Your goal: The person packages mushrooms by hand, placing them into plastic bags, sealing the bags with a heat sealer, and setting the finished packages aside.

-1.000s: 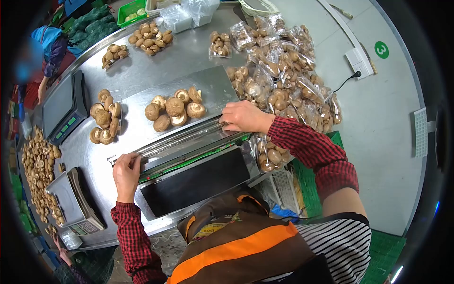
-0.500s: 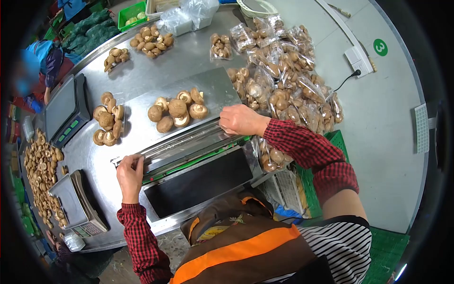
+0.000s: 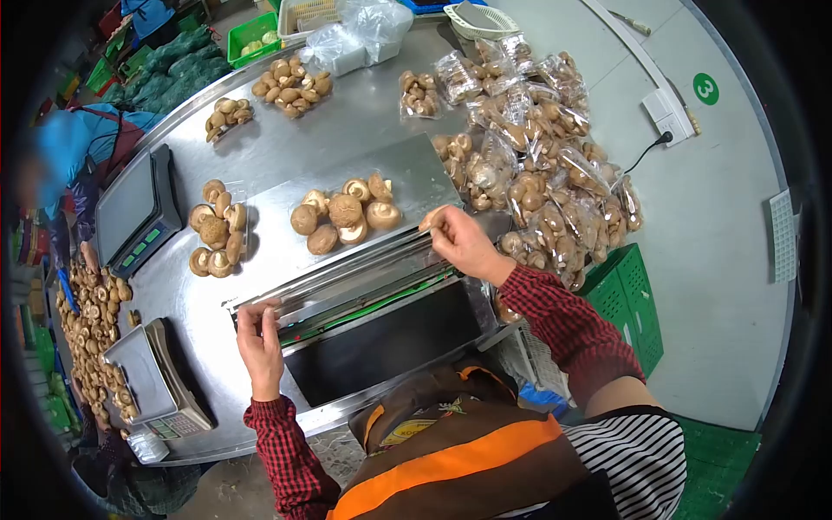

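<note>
My left hand [image 3: 260,347] is closed in a pinch at the left end of a film-wrapping machine [image 3: 334,403]. My right hand [image 3: 466,247] pinches at its other end. Between them runs clear plastic film [image 3: 355,290], stretched along the slot, its edge apparently in my fingers. Just beyond, a cluster of shiitake mushrooms [image 3: 345,211] sits on the machine's steel top plate [image 3: 416,169]. Further left lies a second cluster of mushrooms [image 3: 213,230], seemingly on a clear tray. The machine's dark flat plate is nearest my apron.
Bagged mushrooms [image 3: 529,186] are heaped at the right, above a green crate [image 3: 620,299]. Two scales [image 3: 130,212] stand at the left beside loose mushrooms [image 3: 91,316]. Another person [image 3: 82,147] works there. Clear plastic trays [image 3: 360,43] are stacked at the back.
My right hand has lifted slightly and its fingers have drawn into a tighter pinch. More film shows between my hands. The view has shifted a little; the other person's arm has moved toward the loose mushrooms.
</note>
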A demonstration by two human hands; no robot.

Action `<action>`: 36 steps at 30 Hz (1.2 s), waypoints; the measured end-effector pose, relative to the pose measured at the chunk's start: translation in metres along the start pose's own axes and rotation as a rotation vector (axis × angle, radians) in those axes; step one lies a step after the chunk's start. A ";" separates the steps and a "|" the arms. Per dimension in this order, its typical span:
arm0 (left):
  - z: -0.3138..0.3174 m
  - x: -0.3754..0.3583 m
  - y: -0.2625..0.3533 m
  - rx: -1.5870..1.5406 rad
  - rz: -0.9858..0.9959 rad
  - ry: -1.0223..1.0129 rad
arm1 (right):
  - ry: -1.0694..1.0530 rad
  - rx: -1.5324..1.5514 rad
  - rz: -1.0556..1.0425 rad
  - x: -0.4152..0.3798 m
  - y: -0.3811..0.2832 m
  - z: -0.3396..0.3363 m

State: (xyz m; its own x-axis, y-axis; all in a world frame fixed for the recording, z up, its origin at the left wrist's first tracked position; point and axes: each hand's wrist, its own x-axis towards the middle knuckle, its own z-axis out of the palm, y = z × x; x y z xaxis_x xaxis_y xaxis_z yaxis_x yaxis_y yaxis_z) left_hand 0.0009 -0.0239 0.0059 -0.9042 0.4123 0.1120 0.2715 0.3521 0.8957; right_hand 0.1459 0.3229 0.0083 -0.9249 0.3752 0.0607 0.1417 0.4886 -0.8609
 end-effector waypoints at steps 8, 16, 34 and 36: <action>0.000 -0.090 0.044 -0.570 -0.311 0.204 | 0.156 0.575 0.387 -0.095 -0.053 -0.003; 0.009 -0.094 0.017 -1.206 -1.224 -0.092 | -0.166 1.286 1.110 -0.104 -0.013 0.016; -0.050 -0.014 0.103 -1.047 -0.619 -0.356 | -0.312 1.479 0.496 -0.039 -0.062 -0.046; -0.045 0.034 0.127 -1.141 -0.369 -0.216 | -0.244 1.393 0.168 0.018 -0.082 -0.056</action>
State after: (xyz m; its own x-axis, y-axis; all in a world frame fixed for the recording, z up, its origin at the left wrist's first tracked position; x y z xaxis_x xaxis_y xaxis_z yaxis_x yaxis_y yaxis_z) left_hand -0.0099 -0.0028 0.1428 -0.7630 0.6128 -0.2057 -0.5340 -0.4181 0.7349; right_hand 0.1371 0.3337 0.1087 -0.9890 0.1374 -0.0542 -0.0707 -0.7624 -0.6433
